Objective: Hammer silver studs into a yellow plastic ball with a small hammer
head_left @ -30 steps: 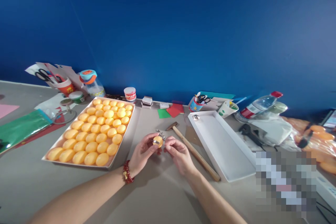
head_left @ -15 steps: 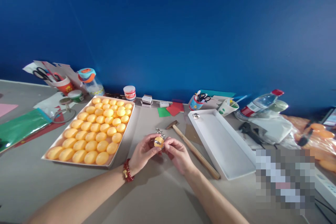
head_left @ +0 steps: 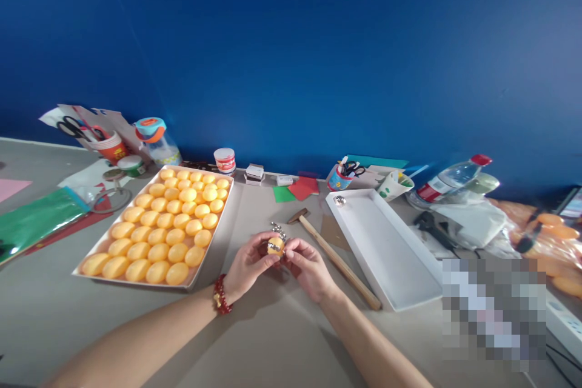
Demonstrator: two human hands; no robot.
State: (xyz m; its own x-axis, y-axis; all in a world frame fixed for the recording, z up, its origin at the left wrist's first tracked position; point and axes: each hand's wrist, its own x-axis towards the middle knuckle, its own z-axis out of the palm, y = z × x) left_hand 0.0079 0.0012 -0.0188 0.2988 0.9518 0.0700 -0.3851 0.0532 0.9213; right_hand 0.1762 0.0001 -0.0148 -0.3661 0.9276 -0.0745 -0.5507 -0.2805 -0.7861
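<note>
Over the middle of the desk, my left hand (head_left: 252,264) grips an orange table tennis ball (head_left: 274,242) between thumb and fingers. A band of shiny silver metal pieces (head_left: 274,247) crosses the front of the ball. Close against its right side, my right hand (head_left: 309,267) is closed in a pinch; the small piece at its fingertips is too small to make out. Just behind the ball, more silver metal pieces (head_left: 278,230) lie on the desk. To the right of my right hand rests a hammer (head_left: 336,259) with a wooden handle.
At left stands a shallow box (head_left: 193,279) filled with rows of orange balls. A long white tray (head_left: 391,248) on the right has one silver piece (head_left: 339,200) in its far corner. Pen cups, a jar (head_left: 224,161) and bottles (head_left: 454,179) line the blue wall.
Hardly anything differs. The fingers and the ball with its metal band have shifted very slightly; both hands keep their hold.
</note>
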